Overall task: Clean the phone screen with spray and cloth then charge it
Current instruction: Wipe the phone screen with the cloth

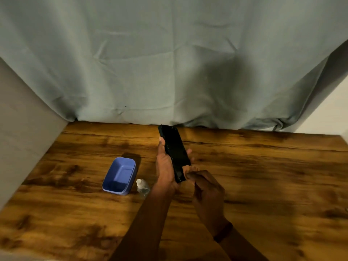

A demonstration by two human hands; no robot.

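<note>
A black phone (174,147) is held above the wooden table (263,176), screen up and dark, its top end pointing away from me. My left hand (165,166) grips it from the left side and underneath. My right hand (205,189) is at the phone's near end, fingers curled and pinched against the bottom edge; whether it holds anything there is hidden. A small clear spray bottle (142,187) with a white cap stands on the table just left of my left wrist. No cloth or charging cable shows.
A blue rectangular plastic tub (120,176) sits on the table left of the spray bottle. A grey-green curtain (169,63) hangs along the table's far edge, and a grey wall (22,138) borders the left side.
</note>
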